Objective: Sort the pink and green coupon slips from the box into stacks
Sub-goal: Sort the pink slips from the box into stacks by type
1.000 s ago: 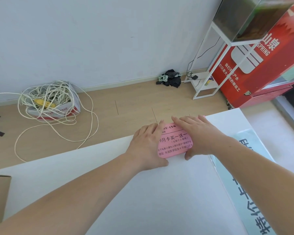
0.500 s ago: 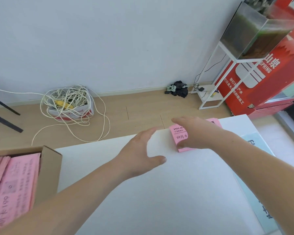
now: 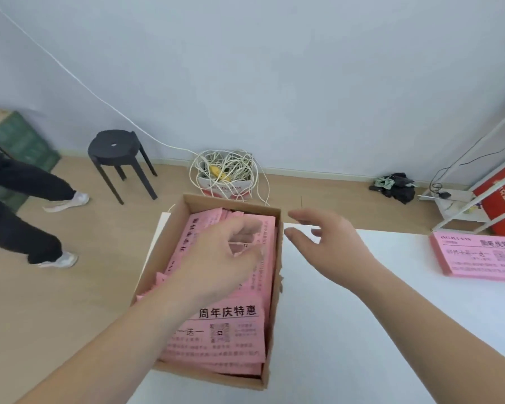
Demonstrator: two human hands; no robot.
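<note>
A cardboard box (image 3: 277,290) sits at the left end of the white table (image 3: 347,345), filled with pink coupon slips (image 3: 231,336). My left hand (image 3: 222,258) hovers over the slips inside the box, fingers loosely curled and blurred; whether it touches them I cannot tell. My right hand (image 3: 330,243) hangs in the air just right of the box, fingers spread and holding nothing. A stack of pink slips (image 3: 478,258) lies on the table at the far right. No green slips show.
On the floor beyond the table are a black stool (image 3: 117,153), a box of tangled white cable (image 3: 225,173), a dark bundle (image 3: 397,185) and a white rack (image 3: 478,182). A person's legs (image 3: 21,211) stand at the left.
Both hands left the pink stack and swung left to the box. The view turned left, so the stack now lies at the far right.
</note>
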